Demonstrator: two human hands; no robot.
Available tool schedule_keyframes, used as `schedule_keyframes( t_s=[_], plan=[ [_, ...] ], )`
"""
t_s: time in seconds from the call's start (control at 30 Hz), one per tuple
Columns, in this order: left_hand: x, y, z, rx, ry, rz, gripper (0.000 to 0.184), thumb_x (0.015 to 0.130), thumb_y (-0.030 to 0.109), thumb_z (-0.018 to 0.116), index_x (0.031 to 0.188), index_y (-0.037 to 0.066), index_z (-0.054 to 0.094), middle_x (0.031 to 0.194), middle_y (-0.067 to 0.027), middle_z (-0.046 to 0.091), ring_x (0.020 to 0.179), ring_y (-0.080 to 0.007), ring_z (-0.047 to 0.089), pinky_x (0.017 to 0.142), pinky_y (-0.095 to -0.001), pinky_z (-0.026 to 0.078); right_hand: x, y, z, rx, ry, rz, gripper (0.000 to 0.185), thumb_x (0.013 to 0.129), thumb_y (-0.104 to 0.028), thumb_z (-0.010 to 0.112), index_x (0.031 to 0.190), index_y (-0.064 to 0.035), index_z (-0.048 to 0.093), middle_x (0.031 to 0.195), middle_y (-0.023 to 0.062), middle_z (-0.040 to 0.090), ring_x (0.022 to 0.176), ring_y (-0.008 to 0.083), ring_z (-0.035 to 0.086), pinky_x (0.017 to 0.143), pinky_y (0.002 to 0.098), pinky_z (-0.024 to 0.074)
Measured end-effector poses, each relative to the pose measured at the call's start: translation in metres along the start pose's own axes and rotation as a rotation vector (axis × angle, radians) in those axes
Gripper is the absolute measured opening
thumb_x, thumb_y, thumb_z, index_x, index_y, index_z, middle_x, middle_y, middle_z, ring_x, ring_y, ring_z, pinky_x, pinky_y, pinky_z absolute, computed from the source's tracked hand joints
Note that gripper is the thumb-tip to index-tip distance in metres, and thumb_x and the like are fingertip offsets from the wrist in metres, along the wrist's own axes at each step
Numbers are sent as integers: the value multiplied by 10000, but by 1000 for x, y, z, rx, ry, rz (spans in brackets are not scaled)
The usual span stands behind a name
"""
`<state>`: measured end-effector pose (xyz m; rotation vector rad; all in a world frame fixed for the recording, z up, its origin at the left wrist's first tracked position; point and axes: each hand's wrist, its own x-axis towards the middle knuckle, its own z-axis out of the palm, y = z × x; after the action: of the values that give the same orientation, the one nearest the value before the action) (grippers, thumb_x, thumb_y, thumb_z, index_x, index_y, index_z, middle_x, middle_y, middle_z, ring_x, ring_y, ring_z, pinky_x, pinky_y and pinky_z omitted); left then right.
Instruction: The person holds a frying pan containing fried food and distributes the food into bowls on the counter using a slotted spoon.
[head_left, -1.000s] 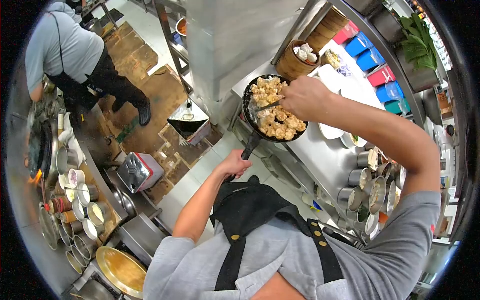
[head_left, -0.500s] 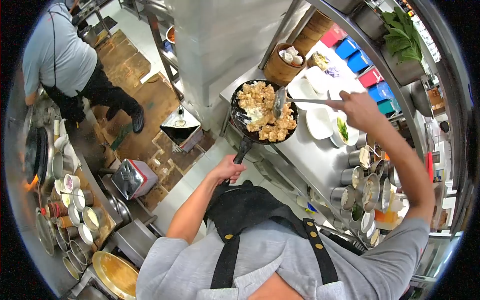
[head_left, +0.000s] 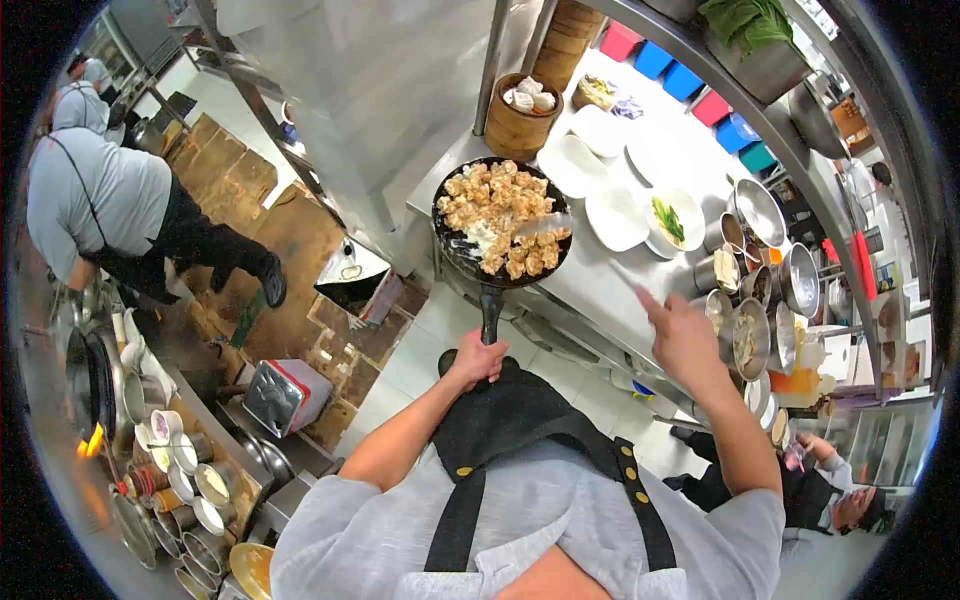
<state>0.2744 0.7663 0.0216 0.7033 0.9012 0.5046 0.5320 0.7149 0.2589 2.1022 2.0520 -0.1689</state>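
My left hand [head_left: 480, 362] is wrapped round the handle of a black pan [head_left: 490, 278], held level at the counter's edge. Browned, lumpy pieces of food [head_left: 505, 205] fill most of the pan, with a whitish patch at the lower left. My right hand [head_left: 687, 340] is closed on the handle of a metal spatula [head_left: 543, 226]. Motion blurs the spatula, whose blade lies over the right side of the food. White dishes [head_left: 617, 217] stand just right of the pan, one [head_left: 668, 222] holding green leaves.
A bamboo steamer [head_left: 522, 115] with white buns stands behind the pan. Metal bowls [head_left: 748, 340] crowd the right. A co-worker [head_left: 110, 190] stands at the left stove, near flames [head_left: 92, 440]. Another person [head_left: 800, 485] is at the lower right. A shelf [head_left: 790, 140] overhangs the counter.
My right hand has swung from over the pan out to the right and down, still with the spatula. The pan has shifted slightly left in view. Another person has come into view at lower right.
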Motion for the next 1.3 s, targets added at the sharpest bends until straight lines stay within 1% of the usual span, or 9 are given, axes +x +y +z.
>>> schedule_keyframes(
  t_s=[0.27, 0.47, 0.67, 0.77, 1.0, 1.1, 1.2, 1.27, 1.3],
  plan=[
    [13, -24, 33, -58, 50, 106, 182, 852, 49, 558, 787, 41, 388, 519, -40, 434, 361, -139, 439, 323, -307, 379, -1, -36, 53, 157, 4, 37, 672, 715, -19, 540, 1358, -195, 454, 866, 169, 536, 712, 354, 590, 640, 445, 498],
    [8, -22, 43, 15, 135, 180, 180, 848, 64, 568, 802, 34, 397, 525, -27, 444, 356, -133, 448, 312, -299, 367, 8, -33, 38, 180, 67, 139, 763, 687, 32, 565, 1406, -43, 320, 900, 210, 538, 781, 380, 596, 704, 449, 502],
    [24, -20, 48, 143, 379, 285, 177, 825, 104, 611, 841, -4, 472, 565, -84, 526, 450, -202, 545, 439, -351, 427, 76, -68, 73, 158, 141, 162, 672, 739, 28, 508, 1369, 75, 282, 920, 258, 551, 763, 408, 619, 676, 457, 528],
    [32, -16, 53, 318, 533, 604, 185, 810, 109, 622, 843, -26, 500, 603, -132, 568, 540, -263, 586, 535, -379, 458, 91, -83, 78, 152, 182, 160, 634, 755, 9, 498, 1348, 103, 291, 930, 270, 553, 737, 405, 628, 624, 457, 535],
    [42, 4, 62, 299, 563, 468, 213, 787, 121, 640, 850, -34, 507, 681, -154, 602, 615, -299, 604, 591, -389, 467, 119, -83, 85, 181, 229, 119, 663, 732, 15, 506, 1352, 116, 294, 947, 292, 572, 740, 405, 616, 669, 460, 518],
    [45, -5, 61, 275, 575, 468, 214, 780, 121, 642, 846, -32, 508, 684, -157, 599, 633, -299, 606, 608, -398, 468, 120, -74, 95, 170, 213, 68, 535, 799, -17, 456, 1310, 107, 357, 925, 274, 589, 779, 393, 635, 627, 434, 536],
    [42, -4, 57, 229, 530, 406, 210, 774, 120, 640, 849, -25, 506, 678, -156, 592, 635, -294, 613, 599, -400, 471, 111, -63, 87, 342, 104, 53, 498, 772, -11, 464, 1260, 81, 426, 862, 253, 614, 708, 377, 638, 590, 426, 530],
    [45, -14, 52, 137, 462, 297, 209, 773, 121, 637, 853, -20, 506, 674, -156, 588, 622, -289, 616, 576, -397, 471, 101, -66, 68, 865, -190, 311, 396, 785, -28, 478, 1166, 74, 498, 755, 189, 614, 576, 297, 616, 466, 394, 477],
    [48, -17, 47, 227, 489, 354, 204, 779, 118, 624, 856, -20, 496, 652, -147, 577, 563, -279, 604, 515, -389, 464, 99, -65, 69, 871, -195, 305, 396, 785, -28, 478, 1166, 74, 498, 755, 189, 614, 576, 297, 616, 466, 394, 477]
  ],
)
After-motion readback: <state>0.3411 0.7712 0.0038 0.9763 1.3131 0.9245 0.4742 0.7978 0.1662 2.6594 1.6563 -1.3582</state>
